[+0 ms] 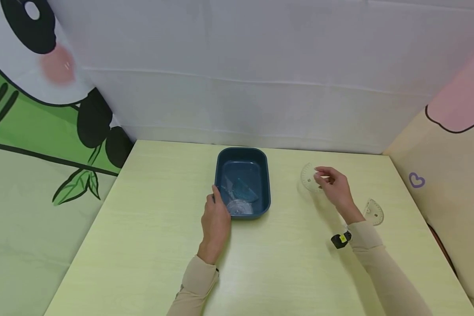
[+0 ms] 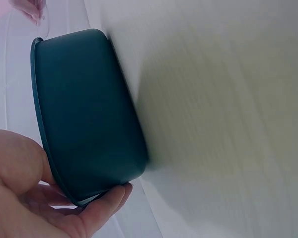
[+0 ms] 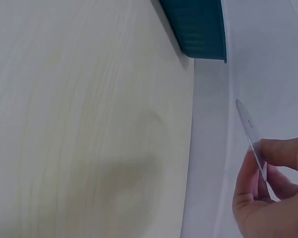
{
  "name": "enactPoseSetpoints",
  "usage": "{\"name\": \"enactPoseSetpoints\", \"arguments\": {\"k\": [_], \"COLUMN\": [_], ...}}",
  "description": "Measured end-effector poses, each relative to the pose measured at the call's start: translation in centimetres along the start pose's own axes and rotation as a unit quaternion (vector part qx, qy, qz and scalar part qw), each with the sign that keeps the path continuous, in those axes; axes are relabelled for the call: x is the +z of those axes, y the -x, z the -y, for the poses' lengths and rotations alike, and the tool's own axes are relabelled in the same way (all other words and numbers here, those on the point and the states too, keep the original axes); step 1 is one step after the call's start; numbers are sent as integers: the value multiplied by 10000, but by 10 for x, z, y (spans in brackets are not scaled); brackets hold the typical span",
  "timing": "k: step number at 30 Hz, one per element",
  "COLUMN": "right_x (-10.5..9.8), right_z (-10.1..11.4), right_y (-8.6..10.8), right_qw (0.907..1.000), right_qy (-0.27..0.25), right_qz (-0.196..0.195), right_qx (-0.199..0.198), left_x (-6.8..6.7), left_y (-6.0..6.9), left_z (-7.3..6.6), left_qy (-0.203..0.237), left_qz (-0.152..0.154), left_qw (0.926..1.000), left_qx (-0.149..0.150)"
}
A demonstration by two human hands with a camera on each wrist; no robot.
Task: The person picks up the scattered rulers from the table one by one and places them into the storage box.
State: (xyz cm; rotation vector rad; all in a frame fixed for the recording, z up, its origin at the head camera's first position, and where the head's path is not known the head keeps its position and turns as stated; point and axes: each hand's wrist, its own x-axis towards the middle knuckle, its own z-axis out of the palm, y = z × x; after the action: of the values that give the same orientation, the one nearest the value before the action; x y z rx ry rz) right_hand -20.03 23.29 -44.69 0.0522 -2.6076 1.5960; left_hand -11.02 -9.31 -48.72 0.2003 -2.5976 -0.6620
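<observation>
A dark blue-green plastic tray stands on the table, with several clear pieces inside: a bluish set square and a protractor at its near end. My left hand grips the tray's near left corner, thumb on the rim and fingers against the outer wall in the left wrist view. To the right, my right hand pinches a clear half-round protractor by its edge; in the right wrist view it is held above the table, seen nearly edge-on. Another clear protractor lies near the right forearm.
The pale wood-grain table ends in front of a white cloth backdrop. Printed cloth hangs along the right side, and more hangs on the left. A small black device sits at the right wrist.
</observation>
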Motion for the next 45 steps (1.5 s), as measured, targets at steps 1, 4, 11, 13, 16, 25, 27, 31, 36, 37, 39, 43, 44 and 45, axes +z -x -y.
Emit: {"name": "enactPoseSetpoints", "arguments": {"k": [1,4,11,13,16,25,27,31,36,37,39,43,44,45], "right_x": [1,4,13,17,22,38,41,47,53,55,57,62,63,64], "right_z": [1,4,10,11,15,24,25,30,34,34,36,38,39,39], "right_y": [0,-1,-4,-5,-6,-9,-10,-10,-9,-9,-9,-9,-8,-9], "right_qw": [10000,9999,9994,9993,9991,9986,9982,9979,9979,9979,9978,9974,9973,9971], "right_qy": [-13,-113,-308,-346,-378,-477,-530,-549,-515,-506,-521,-562,-575,-585], "right_qz": [4,-4,6,30,93,187,225,320,384,393,400,447,457,469], "right_qx": [3,32,144,169,183,161,146,103,52,42,31,72,93,112], "left_x": [0,0,-1,-1,-1,-2,-2,-1,-2,-2,-2,-2,-2,-2], "left_y": [0,1,0,0,0,0,0,-1,0,-1,-1,0,0,0], "left_z": [0,0,-1,-1,-1,-1,0,0,0,0,-1,-2,-2,-2], "left_qy": [1,-16,-24,-27,-33,13,3,17,5,9,22,47,49,49], "left_qz": [0,-5,-26,-20,1,123,137,157,172,173,179,128,107,89], "left_qw": [10000,10000,10000,10000,10000,9999,9999,9999,9998,9998,9998,9999,9999,9999], "left_qx": [-1,0,-3,-3,-10,-33,-38,-40,-42,-46,-64,-68,-62,-57]}}
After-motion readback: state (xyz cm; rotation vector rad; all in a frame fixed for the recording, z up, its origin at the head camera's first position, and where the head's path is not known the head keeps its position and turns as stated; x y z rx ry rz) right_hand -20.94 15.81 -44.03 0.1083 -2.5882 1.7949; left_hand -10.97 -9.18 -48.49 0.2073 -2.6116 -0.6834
